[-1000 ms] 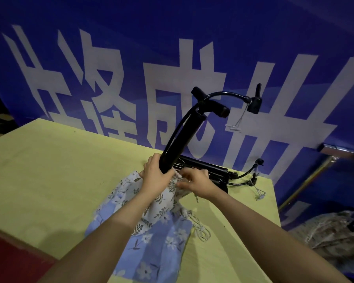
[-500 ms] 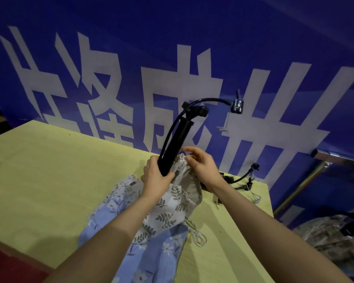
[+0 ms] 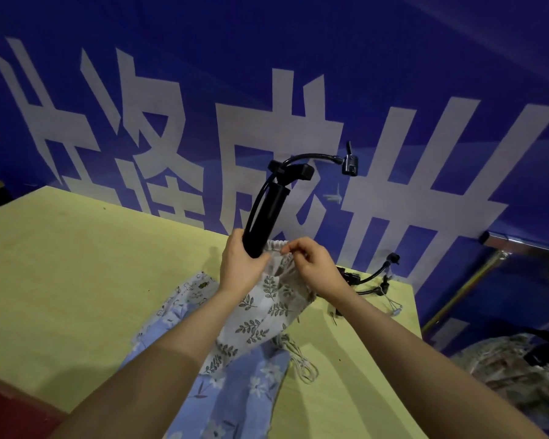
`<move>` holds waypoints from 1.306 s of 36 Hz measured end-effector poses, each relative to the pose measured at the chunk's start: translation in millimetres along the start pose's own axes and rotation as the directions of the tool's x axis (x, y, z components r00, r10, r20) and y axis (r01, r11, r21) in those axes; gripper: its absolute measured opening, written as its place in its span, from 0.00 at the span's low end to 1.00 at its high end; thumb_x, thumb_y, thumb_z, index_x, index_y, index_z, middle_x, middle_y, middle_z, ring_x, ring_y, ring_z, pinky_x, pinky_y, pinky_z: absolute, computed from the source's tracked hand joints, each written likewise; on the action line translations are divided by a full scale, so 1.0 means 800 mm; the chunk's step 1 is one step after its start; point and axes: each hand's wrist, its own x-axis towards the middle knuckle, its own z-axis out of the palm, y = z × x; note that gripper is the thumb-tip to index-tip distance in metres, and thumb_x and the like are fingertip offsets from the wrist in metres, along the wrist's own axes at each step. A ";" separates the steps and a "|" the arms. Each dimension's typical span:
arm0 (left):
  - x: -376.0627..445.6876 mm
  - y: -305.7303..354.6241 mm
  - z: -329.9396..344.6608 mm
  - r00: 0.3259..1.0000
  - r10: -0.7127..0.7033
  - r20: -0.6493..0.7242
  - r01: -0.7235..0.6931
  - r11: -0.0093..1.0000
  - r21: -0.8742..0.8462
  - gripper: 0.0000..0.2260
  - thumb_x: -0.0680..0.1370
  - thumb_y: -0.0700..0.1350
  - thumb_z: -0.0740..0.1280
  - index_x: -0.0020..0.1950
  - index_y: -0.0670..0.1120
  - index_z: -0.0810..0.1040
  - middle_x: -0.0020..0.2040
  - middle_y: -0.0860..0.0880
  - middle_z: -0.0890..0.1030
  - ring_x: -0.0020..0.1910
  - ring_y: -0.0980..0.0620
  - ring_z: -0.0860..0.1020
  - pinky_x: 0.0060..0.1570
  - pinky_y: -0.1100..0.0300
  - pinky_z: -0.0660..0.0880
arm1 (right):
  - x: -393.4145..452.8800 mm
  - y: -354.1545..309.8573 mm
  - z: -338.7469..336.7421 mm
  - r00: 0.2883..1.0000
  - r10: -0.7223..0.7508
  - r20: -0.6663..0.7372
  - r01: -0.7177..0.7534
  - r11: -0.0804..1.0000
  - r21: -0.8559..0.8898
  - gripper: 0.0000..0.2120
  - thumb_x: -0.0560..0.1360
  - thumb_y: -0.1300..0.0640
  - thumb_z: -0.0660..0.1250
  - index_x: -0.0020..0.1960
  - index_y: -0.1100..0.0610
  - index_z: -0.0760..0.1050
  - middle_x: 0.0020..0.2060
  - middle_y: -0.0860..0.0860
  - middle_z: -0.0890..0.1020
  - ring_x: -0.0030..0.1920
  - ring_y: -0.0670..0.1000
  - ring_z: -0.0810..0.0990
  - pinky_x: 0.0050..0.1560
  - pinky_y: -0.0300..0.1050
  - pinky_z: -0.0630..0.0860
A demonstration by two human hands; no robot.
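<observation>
Fingers and thumb of the left hand [image 3: 240, 270] wrap the lower end of a black hand pump [image 3: 268, 213], which leans up and to the right above the table [image 3: 76, 264]; its hose [image 3: 311, 157] arcs from the T-handle to a small valve head [image 3: 350, 163] hanging in the air. The pump's foot sits at the gathered mouth of a leaf-print drawstring bag [image 3: 263, 318]; the left palm covers it, so whether it has entered the bag cannot be told. The right hand [image 3: 314, 269] pinches the bag's ruffled rim between curled fingers and thumb, just beside the pump.

The bag lies raised from the table, resting on a blue floral cloth [image 3: 241, 391] that reaches the near edge; a paler cloth with small prints [image 3: 191, 289] peeks out at its left; a loose white drawstring [image 3: 301, 359] curls at its right. Behind the right wrist, partly hidden by it, more black hoses and fittings [image 3: 371, 275] lie at the table's far corner. A blue banner with large white characters [image 3: 393, 74] fills the background; a metal bar [image 3: 457, 296] slants at right, and a patterned bundle [image 3: 504, 369] sits low beyond the table.
</observation>
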 end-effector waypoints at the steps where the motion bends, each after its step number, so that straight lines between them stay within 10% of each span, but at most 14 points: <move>1: 0.002 0.001 0.001 1.000 -0.005 -0.006 0.005 1.000 0.008 0.15 0.70 0.42 0.72 0.50 0.46 0.68 0.46 0.49 0.75 0.44 0.49 0.75 0.36 0.62 0.68 | -0.002 -0.001 0.000 1.000 -0.003 0.005 0.003 1.000 -0.012 0.12 0.79 0.68 0.55 0.53 0.63 0.77 0.41 0.45 0.75 0.32 0.36 0.73 0.33 0.28 0.68; 9: 0.003 0.008 0.002 1.000 -0.014 -0.010 0.013 1.000 -0.008 0.16 0.70 0.41 0.72 0.52 0.45 0.68 0.47 0.48 0.75 0.45 0.49 0.75 0.38 0.62 0.69 | -0.004 0.000 -0.001 0.997 -0.059 0.055 0.066 0.990 -0.127 0.13 0.79 0.65 0.57 0.56 0.58 0.78 0.47 0.46 0.73 0.50 0.46 0.75 0.56 0.39 0.71; 22: -0.005 -0.001 -0.006 0.998 0.020 0.065 -0.011 0.992 -0.127 0.16 0.72 0.42 0.72 0.54 0.45 0.69 0.50 0.49 0.78 0.49 0.51 0.76 0.39 0.67 0.71 | 0.009 -0.013 0.014 0.999 -0.010 -0.034 0.010 1.000 -0.007 0.11 0.78 0.67 0.60 0.57 0.62 0.77 0.51 0.52 0.77 0.51 0.48 0.76 0.46 0.21 0.68; 29: 0.001 -0.004 -0.011 0.997 0.052 0.051 -0.049 0.997 -0.058 0.18 0.73 0.47 0.72 0.57 0.44 0.69 0.52 0.48 0.77 0.52 0.50 0.76 0.45 0.61 0.71 | -0.005 0.022 0.025 0.989 -0.005 0.150 0.074 0.886 -0.458 0.16 0.76 0.55 0.61 0.62 0.49 0.74 0.53 0.50 0.65 0.59 0.54 0.63 0.56 0.46 0.59; 38: 0.000 0.004 -0.014 0.993 0.117 -0.005 -0.117 0.993 -0.007 0.39 0.72 0.44 0.74 0.73 0.49 0.51 0.68 0.43 0.69 0.63 0.44 0.74 0.53 0.57 0.74 | -0.011 0.036 0.025 0.995 -0.094 0.013 0.088 0.864 -0.495 0.09 0.71 0.48 0.71 0.44 0.54 0.82 0.69 0.50 0.67 0.70 0.56 0.58 0.62 0.43 0.50; 42: 0.000 0.003 -0.015 0.941 0.325 0.089 -0.337 0.895 0.293 0.43 0.76 0.44 0.68 0.73 0.65 0.37 0.65 0.44 0.69 0.46 0.46 0.79 0.39 0.55 0.78 | -0.013 0.035 0.008 0.994 -0.101 0.046 0.111 0.855 -0.507 0.12 0.70 0.46 0.72 0.37 0.54 0.76 0.64 0.47 0.71 0.66 0.52 0.62 0.58 0.41 0.51; 47: -0.002 0.007 -0.003 0.949 0.303 0.088 -0.311 0.854 0.418 0.36 0.78 0.45 0.65 0.75 0.64 0.46 0.57 0.45 0.69 0.37 0.46 0.75 0.29 0.54 0.74 | -0.019 0.027 -0.013 0.993 -0.047 0.106 0.090 0.887 -0.454 0.12 0.71 0.54 0.70 0.35 0.54 0.68 0.54 0.49 0.72 0.56 0.50 0.65 0.60 0.49 0.58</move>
